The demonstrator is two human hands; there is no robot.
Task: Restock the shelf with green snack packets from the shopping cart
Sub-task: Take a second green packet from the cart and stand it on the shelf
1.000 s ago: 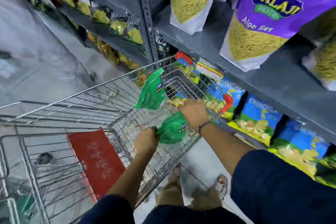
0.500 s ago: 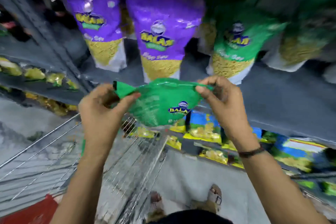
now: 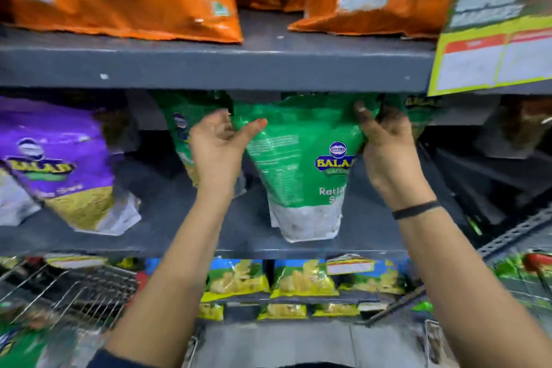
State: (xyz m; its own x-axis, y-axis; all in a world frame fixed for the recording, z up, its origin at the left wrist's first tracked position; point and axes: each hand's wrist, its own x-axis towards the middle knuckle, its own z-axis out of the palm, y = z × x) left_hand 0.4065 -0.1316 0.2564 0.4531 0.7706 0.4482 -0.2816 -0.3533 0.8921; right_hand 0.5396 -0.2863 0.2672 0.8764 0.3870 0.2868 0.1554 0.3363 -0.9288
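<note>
The green snack packet [image 3: 301, 164], a glossy plastic pouch with a blue and yellow Balaji logo and a clear bottom panel, stands upright at the centre of the frame on the dark grey metal shelf [image 3: 185, 233], its base resting on the shelf board and its top reaching up under the board above. From where I watch, my left hand [image 3: 216, 143] grips the pouch's upper left edge — thumb across the front, fingers curled behind. My right hand [image 3: 388, 152] pinches the upper right corner, fingertips dark in the shadow under the upper shelf board.

Largest in view are the orange foil bags [image 3: 125, 0] lying along the top of the frame on the upper shelf. At the left of the middle shelf stands a purple snack pouch [image 3: 62, 164] with the same logo, tilted a little. Just behind my left hand is a second green pouch [image 3: 182, 125], partly hidden. A yellow and red price card [image 3: 493, 48] hangs at the upper right.

Below, along the lower third, a row of blue and yellow chip packets [image 3: 304, 278] fills the bottom shelf. The wire shopping cart [image 3: 77, 290] shows at the lower left — blurred. A thin black wristband [image 3: 416, 209] circles my right wrist.
</note>
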